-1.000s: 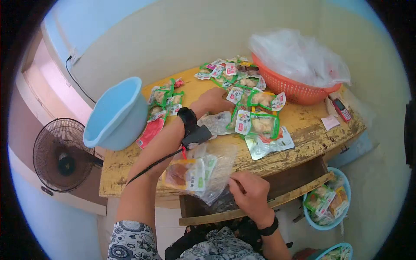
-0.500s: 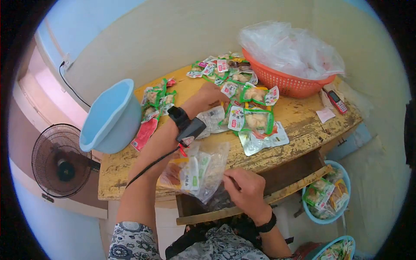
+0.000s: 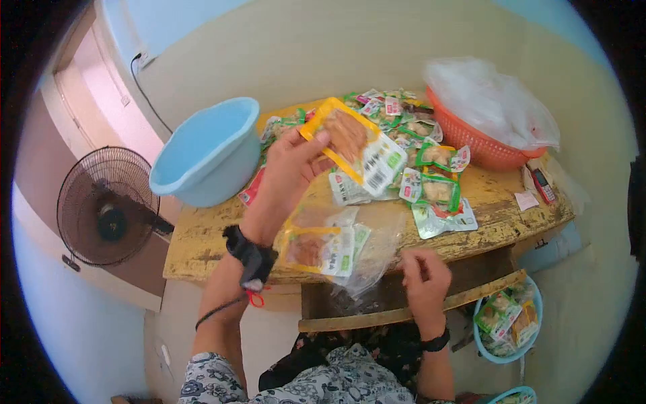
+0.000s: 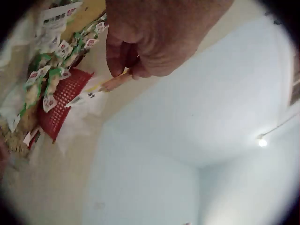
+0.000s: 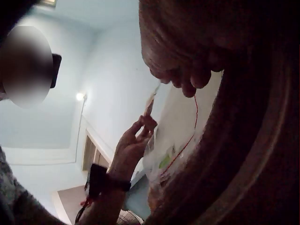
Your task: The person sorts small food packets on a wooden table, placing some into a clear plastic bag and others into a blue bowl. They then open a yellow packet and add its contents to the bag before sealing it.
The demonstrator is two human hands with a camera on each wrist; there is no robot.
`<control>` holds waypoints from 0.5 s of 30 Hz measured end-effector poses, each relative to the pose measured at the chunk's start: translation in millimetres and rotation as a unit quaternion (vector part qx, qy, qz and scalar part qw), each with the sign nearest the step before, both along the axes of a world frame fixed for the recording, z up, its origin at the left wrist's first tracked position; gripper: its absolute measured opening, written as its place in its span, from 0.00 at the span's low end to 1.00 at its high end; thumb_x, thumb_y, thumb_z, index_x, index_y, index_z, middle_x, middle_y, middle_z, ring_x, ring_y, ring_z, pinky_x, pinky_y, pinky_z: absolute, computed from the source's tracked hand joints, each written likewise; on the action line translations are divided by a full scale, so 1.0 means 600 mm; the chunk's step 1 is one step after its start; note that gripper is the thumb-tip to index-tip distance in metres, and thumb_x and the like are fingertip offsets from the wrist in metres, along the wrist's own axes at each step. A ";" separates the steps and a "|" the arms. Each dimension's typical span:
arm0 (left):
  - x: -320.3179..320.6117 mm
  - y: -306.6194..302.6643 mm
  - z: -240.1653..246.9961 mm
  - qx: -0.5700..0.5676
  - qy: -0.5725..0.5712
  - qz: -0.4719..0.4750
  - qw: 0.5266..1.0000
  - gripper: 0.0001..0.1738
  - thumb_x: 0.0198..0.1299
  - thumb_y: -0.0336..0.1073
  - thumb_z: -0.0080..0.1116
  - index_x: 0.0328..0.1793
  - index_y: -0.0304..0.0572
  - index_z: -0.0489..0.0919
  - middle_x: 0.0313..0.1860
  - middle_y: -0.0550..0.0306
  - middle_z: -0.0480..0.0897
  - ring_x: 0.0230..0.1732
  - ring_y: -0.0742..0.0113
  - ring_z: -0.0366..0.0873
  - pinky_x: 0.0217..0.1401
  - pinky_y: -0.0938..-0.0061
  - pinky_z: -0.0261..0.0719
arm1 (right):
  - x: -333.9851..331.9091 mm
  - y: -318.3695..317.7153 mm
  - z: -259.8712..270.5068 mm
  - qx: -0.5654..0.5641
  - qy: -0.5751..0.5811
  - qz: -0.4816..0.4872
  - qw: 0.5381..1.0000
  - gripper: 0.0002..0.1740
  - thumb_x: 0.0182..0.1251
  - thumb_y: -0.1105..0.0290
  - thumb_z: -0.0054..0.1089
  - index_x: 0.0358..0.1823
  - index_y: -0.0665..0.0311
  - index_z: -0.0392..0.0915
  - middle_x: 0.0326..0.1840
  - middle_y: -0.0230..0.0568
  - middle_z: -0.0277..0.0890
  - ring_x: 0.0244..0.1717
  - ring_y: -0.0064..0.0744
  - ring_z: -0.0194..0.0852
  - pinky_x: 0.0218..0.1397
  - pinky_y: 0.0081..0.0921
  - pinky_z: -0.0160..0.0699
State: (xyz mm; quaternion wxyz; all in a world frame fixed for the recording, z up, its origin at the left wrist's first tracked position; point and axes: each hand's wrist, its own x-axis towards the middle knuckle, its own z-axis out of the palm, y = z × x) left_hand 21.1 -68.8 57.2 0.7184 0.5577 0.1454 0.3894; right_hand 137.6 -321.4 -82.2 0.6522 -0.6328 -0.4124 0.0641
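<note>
Plainly, both hands pinch: left hand [image 3: 286, 175] a yellow packet [image 3: 355, 143], right hand [image 3: 426, 279] clear plastic [image 3: 382, 246].

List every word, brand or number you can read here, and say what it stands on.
No text is readable.
Yellow-edged packet in the left hand: dark label print, blurred.
Second packet at the clear bag: label print, blurred.
Green-edged packets: print too small.
Phone: any key markings too small.

Flat yellow-edged packet [image 3: 354, 144] with white end panel, tilted, pinched in left hand [image 3: 291, 168], clear plastic bag [image 3: 378, 242] containing similar packet [image 3: 315, 249], overhanging front edge of worn yellow table [image 3: 202, 249]
</note>
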 end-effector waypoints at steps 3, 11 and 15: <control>-0.039 -0.087 -0.023 -0.003 -0.012 0.002 1.000 0.16 0.70 0.32 0.64 0.62 0.37 0.78 0.52 0.55 0.85 0.50 0.69 0.86 0.49 0.71 0.89 | -0.009 -0.013 0.027 0.065 0.131 -0.009 0.989 0.07 0.73 0.73 0.62 0.47 0.66 0.82 0.41 0.39 0.85 0.29 0.22 0.76 0.33 0.23 0.76; -0.083 -0.208 -0.105 0.015 0.015 -0.005 1.000 0.19 0.71 0.29 0.62 0.66 0.37 0.76 0.55 0.54 0.85 0.54 0.64 0.86 0.55 0.64 0.90 | -0.067 -0.027 0.090 0.079 0.295 0.058 0.950 0.21 0.72 0.74 0.61 0.65 0.71 0.72 0.51 0.41 0.84 0.39 0.22 0.81 0.40 0.18 0.76; -0.098 -0.235 -0.112 0.024 -0.004 -0.004 1.000 0.23 0.73 0.32 0.60 0.71 0.38 0.72 0.61 0.50 0.82 0.60 0.60 0.84 0.59 0.61 0.89 | -0.086 -0.046 0.069 0.045 0.181 -0.031 0.982 0.15 0.68 0.80 0.63 0.56 0.69 0.80 0.52 0.41 0.85 0.50 0.29 0.84 0.53 0.26 0.81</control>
